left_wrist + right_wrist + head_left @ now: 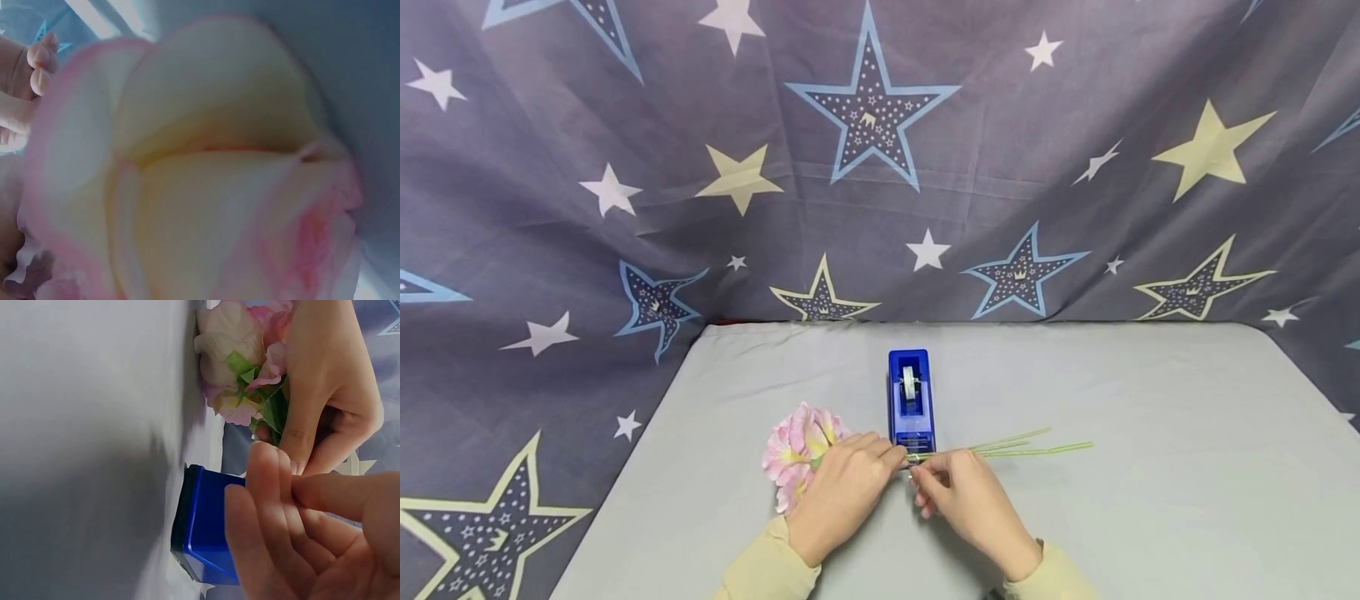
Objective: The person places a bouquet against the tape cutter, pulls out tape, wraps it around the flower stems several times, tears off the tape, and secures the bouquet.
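Note:
A bunch of pink and cream artificial flowers (797, 450) lies at the left, its petals filling most of the left wrist view. My left hand (847, 482) grips the stems just below the blooms. Thin green stems (1037, 450) run out to the right, past the right hand. With thumb and forefinger, my right hand (966, 492) pinches what looks like a piece of clear tape beside the stems; a small pale bit shows at the fingertips. Its other fingers are loosely bent. A shiny band shows around the stems between the hands. Fingers largely hide the tape.
A blue tape dispenser (912, 396) with a roll of tape (909, 383) stands just beyond the hands, its near end close to the stems. Grey cloth covers the table (1150, 517). Behind it hangs a dark curtain (1000, 167) printed with stars.

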Demonstrator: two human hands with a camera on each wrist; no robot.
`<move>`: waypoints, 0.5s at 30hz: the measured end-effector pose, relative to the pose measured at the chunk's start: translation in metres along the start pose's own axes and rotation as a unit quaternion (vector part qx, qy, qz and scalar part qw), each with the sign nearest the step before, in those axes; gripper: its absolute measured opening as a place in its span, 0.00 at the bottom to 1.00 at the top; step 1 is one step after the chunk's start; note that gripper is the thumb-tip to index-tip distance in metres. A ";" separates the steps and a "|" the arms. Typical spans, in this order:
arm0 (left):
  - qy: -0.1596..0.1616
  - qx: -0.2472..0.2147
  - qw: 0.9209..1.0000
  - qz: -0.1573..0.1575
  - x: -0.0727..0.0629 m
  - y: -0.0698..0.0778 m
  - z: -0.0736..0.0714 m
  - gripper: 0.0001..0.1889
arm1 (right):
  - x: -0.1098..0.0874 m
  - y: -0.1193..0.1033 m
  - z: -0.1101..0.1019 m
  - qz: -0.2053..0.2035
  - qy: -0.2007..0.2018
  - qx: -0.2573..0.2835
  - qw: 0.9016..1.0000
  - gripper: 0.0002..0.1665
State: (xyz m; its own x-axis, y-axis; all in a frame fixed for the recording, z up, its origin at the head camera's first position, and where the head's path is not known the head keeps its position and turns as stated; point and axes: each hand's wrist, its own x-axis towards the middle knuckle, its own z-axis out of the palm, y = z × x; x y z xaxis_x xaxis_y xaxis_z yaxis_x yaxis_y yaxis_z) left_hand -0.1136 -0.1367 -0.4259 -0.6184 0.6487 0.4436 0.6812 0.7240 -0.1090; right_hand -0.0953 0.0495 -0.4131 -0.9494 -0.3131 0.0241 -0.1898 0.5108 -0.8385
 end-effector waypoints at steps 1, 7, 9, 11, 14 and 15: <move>-0.001 0.000 1.000 0.000 0.000 0.000 -0.001 0.07 | 0.000 0.000 0.000 0.000 0.005 -0.010 1.000 0.17; -0.003 0.000 1.000 0.003 0.001 0.001 -0.003 0.07 | -0.002 -0.002 0.004 -0.029 0.065 -0.102 0.992 0.16; -0.003 -0.002 1.000 0.003 0.001 0.002 -0.004 0.07 | -0.002 -0.002 0.007 -0.046 0.095 -0.152 0.983 0.13; -0.002 -0.003 1.000 0.004 0.001 0.002 -0.005 0.06 | -0.002 -0.003 0.009 -0.057 0.121 -0.204 0.970 0.11; 0.000 -0.002 1.000 0.006 0.001 0.002 -0.006 0.06 | -0.003 -0.004 0.012 -0.071 0.156 -0.263 0.949 0.08; 0.000 0.000 1.000 0.007 0.001 0.002 -0.006 0.06 | -0.003 -0.004 0.013 -0.073 0.163 -0.275 0.945 0.09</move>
State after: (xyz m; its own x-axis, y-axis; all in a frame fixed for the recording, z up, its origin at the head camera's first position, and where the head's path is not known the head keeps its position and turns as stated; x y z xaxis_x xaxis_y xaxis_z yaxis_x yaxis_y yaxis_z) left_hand -0.1106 -0.1356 -0.4204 -0.6081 0.6590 0.4427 0.6903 0.7143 -0.1150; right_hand -0.0886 0.0377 -0.4167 -0.9126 -0.1950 0.3594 -0.3409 0.8481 -0.4056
